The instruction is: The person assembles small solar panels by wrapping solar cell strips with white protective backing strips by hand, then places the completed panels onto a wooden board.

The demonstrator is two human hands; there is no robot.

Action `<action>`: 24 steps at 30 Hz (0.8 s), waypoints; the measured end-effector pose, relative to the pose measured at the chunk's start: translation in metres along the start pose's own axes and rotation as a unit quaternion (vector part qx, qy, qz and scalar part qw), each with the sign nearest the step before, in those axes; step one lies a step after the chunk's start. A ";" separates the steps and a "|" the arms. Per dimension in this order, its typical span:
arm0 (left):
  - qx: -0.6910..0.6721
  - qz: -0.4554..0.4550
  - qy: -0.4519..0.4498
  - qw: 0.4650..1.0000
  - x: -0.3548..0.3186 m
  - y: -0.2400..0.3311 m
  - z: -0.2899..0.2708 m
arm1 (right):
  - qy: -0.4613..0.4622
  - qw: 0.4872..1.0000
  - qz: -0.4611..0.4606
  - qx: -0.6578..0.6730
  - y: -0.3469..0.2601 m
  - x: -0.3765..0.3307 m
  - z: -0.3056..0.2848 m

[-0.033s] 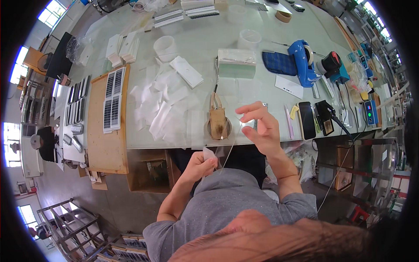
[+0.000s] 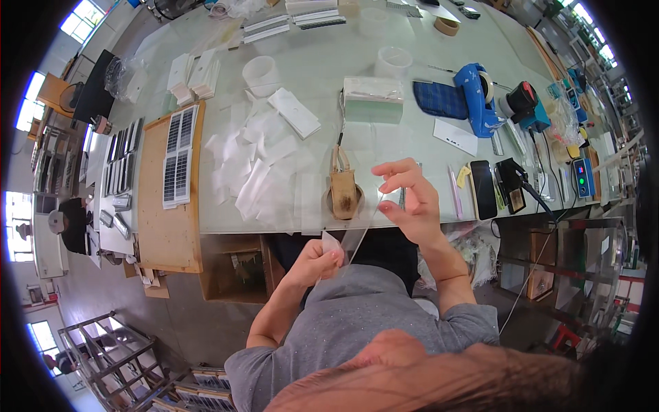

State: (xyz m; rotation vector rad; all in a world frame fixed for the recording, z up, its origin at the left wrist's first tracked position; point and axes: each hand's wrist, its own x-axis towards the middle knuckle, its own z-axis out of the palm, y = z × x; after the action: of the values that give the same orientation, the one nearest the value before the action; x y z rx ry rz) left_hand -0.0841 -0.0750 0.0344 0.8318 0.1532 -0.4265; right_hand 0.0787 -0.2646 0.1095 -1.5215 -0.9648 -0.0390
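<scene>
My left hand [image 2: 318, 264] is at the table's front edge, its fingers curled round a small white slip [image 2: 330, 241]. To the right, my raised right hand [image 2: 417, 209] has thumb and forefinger bent toward each other at the upper end of a narrow clear plastic strip [image 2: 355, 242]. The strip slants down to beside my left hand; its lower end is hard to make out. Just beyond lies a tan, worn, cord-fitted block [image 2: 343, 193] on a round dark base. Loose white translucent slips [image 2: 254, 182] are heaped to its left.
A clear-wrapped box [image 2: 373, 99] stands beyond the tan block. On the right are a blue tape dispenser [image 2: 477, 103], a phone [image 2: 483, 189] and a black stand with a cable [image 2: 513, 185]. Leftward lie a wooden board [image 2: 152, 206] and a white box [image 2: 294, 112].
The clear strip has turned, so its broad face shows rather than a thin edge. The white slip in my left hand is tilted slightly differently; both hands have barely moved.
</scene>
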 end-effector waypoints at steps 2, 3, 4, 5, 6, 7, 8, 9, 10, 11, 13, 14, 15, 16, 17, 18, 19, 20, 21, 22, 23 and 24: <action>-0.049 -0.022 -0.046 0.997 0.002 0.000 0.001 | 0.003 1.000 -0.008 -0.012 -0.001 -0.001 0.002; -0.098 -0.044 -0.094 0.990 0.003 -0.001 0.002 | 0.003 1.000 -0.008 -0.012 -0.002 -0.004 0.004; -0.140 -0.058 -0.116 0.982 0.006 -0.002 0.003 | -0.017 0.999 0.043 0.016 -0.002 -0.008 0.006; -0.139 -0.058 -0.115 0.982 0.006 -0.004 0.002 | -0.038 0.994 0.093 0.045 -0.003 -0.009 0.008; -0.190 -0.065 -0.154 0.968 0.005 -0.008 0.001 | -0.038 0.994 0.092 0.046 -0.005 -0.008 0.010; -0.240 -0.072 -0.192 0.949 0.005 -0.010 -0.001 | -0.010 0.993 0.091 0.080 -0.009 -0.005 0.013; -0.239 -0.073 -0.193 0.949 0.006 -0.012 0.000 | 0.019 0.989 0.090 0.112 -0.012 -0.003 0.014; -0.258 -0.087 -0.215 0.938 0.007 -0.013 0.000 | 0.021 0.990 0.090 0.111 -0.012 -0.003 0.012; -0.277 -0.100 -0.237 0.926 0.008 -0.015 0.001 | -0.003 0.994 0.072 0.077 -0.012 -0.002 0.009; -0.276 -0.101 -0.237 0.926 0.009 -0.017 0.001 | -0.028 0.997 0.053 0.045 -0.011 -0.001 0.008; -0.300 -0.092 -0.250 0.916 0.011 -0.019 0.002 | -0.017 0.997 0.056 0.057 -0.011 -0.001 0.011; -0.299 -0.093 -0.251 0.916 0.011 -0.019 0.002 | -0.008 0.996 0.060 0.068 -0.012 -0.001 0.012; -0.300 -0.092 -0.249 0.916 0.012 -0.019 0.002 | -0.007 0.996 0.061 0.067 -0.013 -0.001 0.012; -0.301 -0.091 -0.247 0.917 0.012 -0.019 0.002 | -0.005 0.994 0.071 0.080 -0.015 0.000 0.012; -0.300 -0.091 -0.246 0.917 0.012 -0.018 0.002 | -0.003 0.992 0.082 0.094 -0.016 0.000 0.012; -0.304 -0.088 -0.247 0.916 0.011 -0.018 0.002 | -0.002 0.992 0.082 0.094 -0.016 0.000 0.012; -0.307 -0.084 -0.248 0.915 0.010 -0.018 0.003 | -0.004 0.991 0.086 0.106 -0.014 0.000 0.012; -0.307 -0.085 -0.249 0.915 0.009 -0.018 0.003 | -0.006 0.989 0.091 0.118 -0.013 -0.001 0.012; -0.297 -0.089 -0.237 0.921 0.009 -0.019 0.003 | -0.005 0.989 0.091 0.117 -0.010 -0.001 0.012; -0.288 -0.092 -0.225 0.926 0.009 -0.019 0.004 | 0.001 0.985 0.106 0.139 -0.006 -0.003 0.013; -0.287 -0.091 -0.225 0.927 0.009 -0.020 0.003 | 0.006 0.979 0.120 0.163 -0.004 -0.003 0.015; -0.309 -0.096 -0.229 0.918 0.010 -0.021 0.002 | 0.005 0.979 0.120 0.164 -0.004 -0.003 0.016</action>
State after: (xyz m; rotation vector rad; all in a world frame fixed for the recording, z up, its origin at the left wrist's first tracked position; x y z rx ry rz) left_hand -0.0839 -0.0920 0.0189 0.0788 -0.0696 -0.7008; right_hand 0.0664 -0.2536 0.1077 -1.3183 -0.7324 0.2716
